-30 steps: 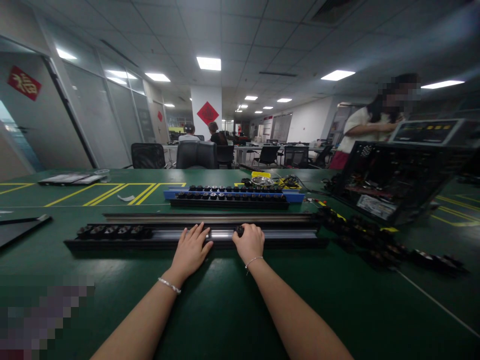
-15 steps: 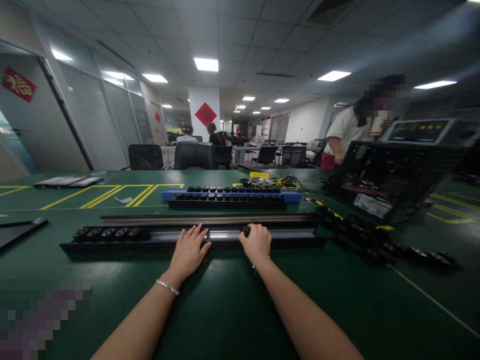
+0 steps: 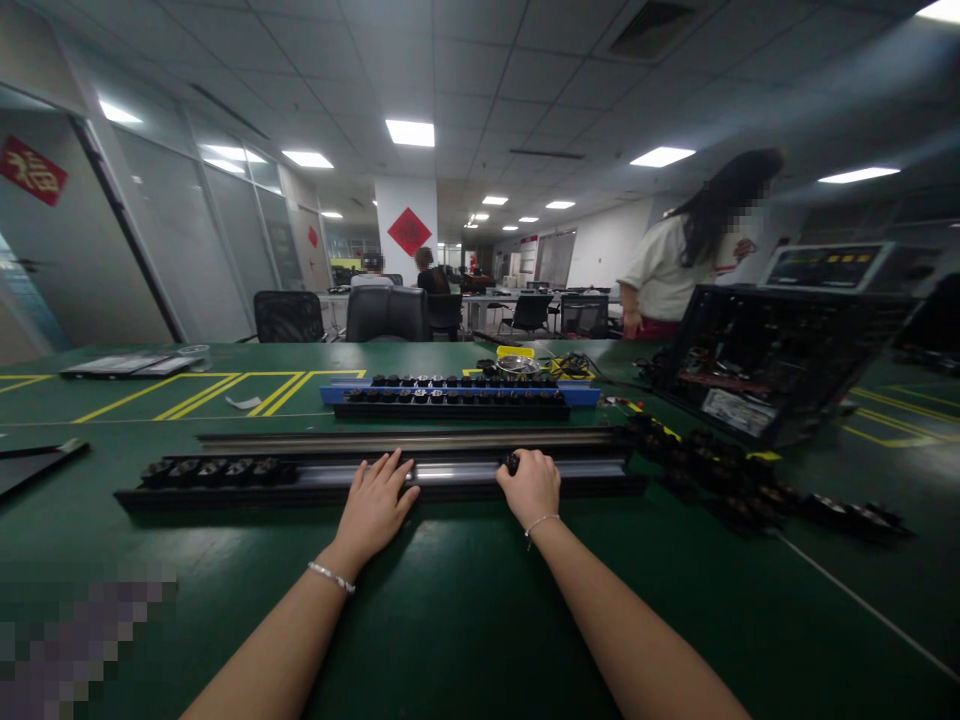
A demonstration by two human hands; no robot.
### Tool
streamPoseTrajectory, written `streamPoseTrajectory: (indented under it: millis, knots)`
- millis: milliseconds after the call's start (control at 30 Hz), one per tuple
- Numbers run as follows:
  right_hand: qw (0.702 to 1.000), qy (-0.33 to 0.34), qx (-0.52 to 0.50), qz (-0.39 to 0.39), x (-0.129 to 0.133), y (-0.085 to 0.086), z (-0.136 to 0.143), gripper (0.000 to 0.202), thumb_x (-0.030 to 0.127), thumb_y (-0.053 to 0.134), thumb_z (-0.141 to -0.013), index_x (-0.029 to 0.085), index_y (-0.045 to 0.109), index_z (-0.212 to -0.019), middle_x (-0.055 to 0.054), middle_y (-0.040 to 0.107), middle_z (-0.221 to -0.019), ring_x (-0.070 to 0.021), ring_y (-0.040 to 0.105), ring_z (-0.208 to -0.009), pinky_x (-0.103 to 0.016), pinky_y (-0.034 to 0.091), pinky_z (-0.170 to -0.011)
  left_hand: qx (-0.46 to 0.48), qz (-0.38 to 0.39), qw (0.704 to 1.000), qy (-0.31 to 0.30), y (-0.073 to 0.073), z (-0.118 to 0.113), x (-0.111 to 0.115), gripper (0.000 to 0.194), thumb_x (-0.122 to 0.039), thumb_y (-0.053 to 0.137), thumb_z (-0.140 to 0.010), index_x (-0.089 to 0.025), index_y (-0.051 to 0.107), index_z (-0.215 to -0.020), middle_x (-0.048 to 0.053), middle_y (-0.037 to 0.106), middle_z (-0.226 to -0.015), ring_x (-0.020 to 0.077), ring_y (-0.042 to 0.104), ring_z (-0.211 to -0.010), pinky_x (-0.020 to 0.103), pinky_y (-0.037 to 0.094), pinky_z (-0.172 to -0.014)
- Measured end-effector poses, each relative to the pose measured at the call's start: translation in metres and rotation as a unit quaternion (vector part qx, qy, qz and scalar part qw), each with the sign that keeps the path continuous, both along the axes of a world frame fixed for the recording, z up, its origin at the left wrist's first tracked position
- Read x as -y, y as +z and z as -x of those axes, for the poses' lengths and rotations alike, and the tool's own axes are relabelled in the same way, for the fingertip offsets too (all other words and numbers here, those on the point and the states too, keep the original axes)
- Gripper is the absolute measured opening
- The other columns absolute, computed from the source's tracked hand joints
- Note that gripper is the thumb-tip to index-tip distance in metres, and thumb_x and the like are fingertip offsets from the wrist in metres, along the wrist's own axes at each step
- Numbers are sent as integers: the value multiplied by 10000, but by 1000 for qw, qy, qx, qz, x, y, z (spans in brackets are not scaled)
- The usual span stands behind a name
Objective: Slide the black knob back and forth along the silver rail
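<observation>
A long black channel (image 3: 450, 487) with a shiny inner strip lies across the green table. Several black round parts (image 3: 238, 470) sit in a row in its left end. My left hand (image 3: 377, 497) rests with spread fingers on the middle of the channel and grips nothing. To the right, my right hand (image 3: 531, 485) has its fingers closed round a small black part (image 3: 513, 463) over the channel. Just behind lies a second long dark rail (image 3: 300, 438). Farther back are a blue rail (image 3: 585, 392) and a black strip (image 3: 450, 411), both with rows of black parts.
Loose black parts (image 3: 720, 465) lie in a pile at the right, near an open computer case (image 3: 750, 370). A metal dish (image 3: 517, 366) and cables (image 3: 574, 364) are at the back. A person (image 3: 667, 260) stands behind the case.
My right hand has moved a little to the right along the channel with the black part. My left hand has barely moved. The person behind the case has shifted left and turned.
</observation>
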State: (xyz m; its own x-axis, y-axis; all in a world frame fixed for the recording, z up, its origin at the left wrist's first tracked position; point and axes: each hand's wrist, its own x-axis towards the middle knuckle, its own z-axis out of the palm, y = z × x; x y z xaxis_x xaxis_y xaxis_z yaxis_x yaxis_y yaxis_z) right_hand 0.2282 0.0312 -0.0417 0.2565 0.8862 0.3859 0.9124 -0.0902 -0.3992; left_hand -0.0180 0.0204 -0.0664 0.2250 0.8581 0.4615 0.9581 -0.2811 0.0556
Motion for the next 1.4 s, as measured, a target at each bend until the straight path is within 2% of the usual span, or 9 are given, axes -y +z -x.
streamPoseTrajectory:
  millis: [367, 633, 867, 1133, 1400]
  knots:
    - [1000, -6, 13, 5, 1, 2, -15, 281, 323, 481, -776, 168, 639, -947, -99, 615, -961, -233, 501, -949, -325, 331, -826, -2, -3, 1000, -1, -1, 1, -1, 459, -438, 351, -881, -227, 514, -1255, 80, 430, -1392, 260, 381, -1282, 502, 241, -1069]
    - [999, -3, 37, -4, -1, -2, -27, 282, 332, 480, -784, 171, 633, -959, -98, 608, -944, -226, 499, -950, -320, 327, -833, 7, -2, 1000, -3, -1, 1, -1, 451, -440, 364, -877, -244, 515, -1253, 73, 435, -1389, 250, 379, -1284, 499, 235, -1074]
    - [999, -45, 20, -7, -2, -5, -46, 298, 334, 482, -768, 171, 635, -964, -96, 609, -968, -235, 501, -943, -326, 331, -832, 8, -6, 1000, -5, -2, 2, -1, 450, -444, 372, -873, -248, 516, -1252, 70, 432, -1391, 253, 372, -1290, 497, 239, -1075]
    - [997, -77, 20, -8, -4, -4, -63, 322, 317, 482, -739, 162, 639, -973, -106, 613, -979, -241, 503, -955, -347, 312, -884, -3, 10, 1000, 0, 2, 1, 1, 469, -449, 334, -886, -223, 509, -1258, 77, 410, -1405, 253, 356, -1299, 504, 233, -1075]
    - [992, -122, 14, -6, -8, -3, -95, 351, 330, 494, -715, 137, 661, -957, -129, 623, -930, -249, 521, -921, -338, 320, -875, -9, 5, 1000, -2, -4, 4, -2, 471, -453, 343, -883, -232, 502, -1266, 75, 416, -1401, 250, 358, -1299, 506, 222, -1078]
